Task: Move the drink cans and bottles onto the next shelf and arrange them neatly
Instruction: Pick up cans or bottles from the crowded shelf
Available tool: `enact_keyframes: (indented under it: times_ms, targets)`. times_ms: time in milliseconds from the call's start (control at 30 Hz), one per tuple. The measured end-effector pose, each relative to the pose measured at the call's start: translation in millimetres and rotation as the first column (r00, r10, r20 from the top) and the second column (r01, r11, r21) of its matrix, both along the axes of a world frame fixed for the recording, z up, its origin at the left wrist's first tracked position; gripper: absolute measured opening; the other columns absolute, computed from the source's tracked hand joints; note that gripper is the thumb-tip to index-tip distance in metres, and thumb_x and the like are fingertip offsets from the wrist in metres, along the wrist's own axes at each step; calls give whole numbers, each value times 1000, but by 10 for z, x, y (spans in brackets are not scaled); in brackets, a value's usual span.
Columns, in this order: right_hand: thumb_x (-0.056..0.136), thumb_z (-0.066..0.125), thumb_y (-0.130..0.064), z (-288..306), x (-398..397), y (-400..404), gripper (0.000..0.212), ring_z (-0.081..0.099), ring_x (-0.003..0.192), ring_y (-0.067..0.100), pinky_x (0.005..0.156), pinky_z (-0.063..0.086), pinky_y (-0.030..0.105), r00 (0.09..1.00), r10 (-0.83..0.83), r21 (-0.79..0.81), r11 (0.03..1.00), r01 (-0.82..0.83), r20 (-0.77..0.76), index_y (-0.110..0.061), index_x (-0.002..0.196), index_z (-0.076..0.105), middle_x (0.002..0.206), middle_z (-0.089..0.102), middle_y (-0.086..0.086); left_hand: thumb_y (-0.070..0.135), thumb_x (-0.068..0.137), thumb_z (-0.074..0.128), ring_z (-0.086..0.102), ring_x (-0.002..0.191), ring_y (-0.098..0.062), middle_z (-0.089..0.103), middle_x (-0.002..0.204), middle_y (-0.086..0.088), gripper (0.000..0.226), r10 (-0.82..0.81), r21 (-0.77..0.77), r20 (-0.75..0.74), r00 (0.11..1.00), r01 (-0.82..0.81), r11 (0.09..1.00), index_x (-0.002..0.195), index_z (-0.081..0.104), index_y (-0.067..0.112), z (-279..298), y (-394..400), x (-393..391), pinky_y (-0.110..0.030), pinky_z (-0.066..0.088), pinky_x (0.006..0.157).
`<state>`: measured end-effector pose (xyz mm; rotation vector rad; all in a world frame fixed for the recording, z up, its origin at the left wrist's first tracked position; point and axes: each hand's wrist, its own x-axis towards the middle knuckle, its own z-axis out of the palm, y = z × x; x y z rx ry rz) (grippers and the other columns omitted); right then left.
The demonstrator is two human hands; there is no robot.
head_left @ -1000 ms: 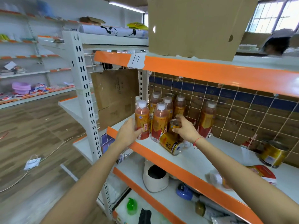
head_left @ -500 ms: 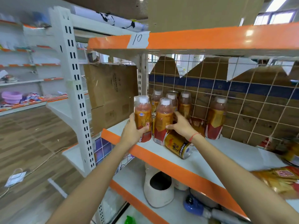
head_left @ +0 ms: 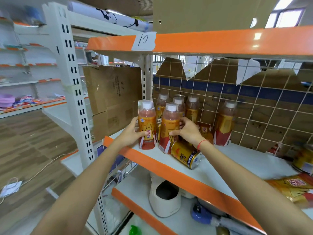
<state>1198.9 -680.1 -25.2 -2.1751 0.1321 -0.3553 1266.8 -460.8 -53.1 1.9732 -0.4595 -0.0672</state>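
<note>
Both hands are up at the white shelf (head_left: 237, 160) with the orange front edge. Left hand (head_left: 131, 133) wraps the left front bottle (head_left: 147, 126), thumb across its label and fingers behind it. Right hand (head_left: 188, 131) grips the right front bottle (head_left: 170, 128) from its right side, thumb on the label and fingers curled round the back; a red string circles that wrist.

Largest on this shelf is the brown cardboard (head_left: 237, 102) with a blue band, standing behind the wire grid at the shelf's back. At the shelf's left end, four more bottles with white caps stand upright in a cluster behind the two held ones, and a lone bottle (head_left: 224, 124) stands apart to their right, against the grid. A gold can (head_left: 185, 155) lies on its side just in front of the right wrist, near the shelf's front edge. Another gold can (head_left: 303, 158) is blurred at the shelf's far right, and a bottle (head_left: 293, 187) lies flat near the front edge there.

Above the shelf, a paper tag (head_left: 144, 40) marked 10 is stuck on the next orange edge.
</note>
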Motion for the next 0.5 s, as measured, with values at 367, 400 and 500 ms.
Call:
enact_keyframes:
  times_ms: [367,400,500]
  targets:
    - [62,87,-32,-175,77,199,66,53,99,21,75,41,29,980,-161,-14,986,164,115,-13,101,37,109,52,7,17,87,66,36,133,-13,29,149,4,80,-98,19,-101,990,100,995,148,14,21,124,44,25,-22,41,94]
    - [62,87,-33,-173,77,192,67,54,101,22,76,41,29,985,-146,-9,989,147,97,-13,102,36,111,53,7,22,85,70,40,128,-11,34,142,7,82,-59,2,-74,995,59,998,147,17,22,137,11,3,-19,41,89]
    - [64,86,-33,-168,63,181,70,58,101,24,77,46,33,991,-116,-3,993,117,70,-13,106,34,110,55,7,33,75,78,50,113,-11,50,132,3,85,56,-21,31,998,-55,998,143,29,22,133,-73,19,-25,43,88]
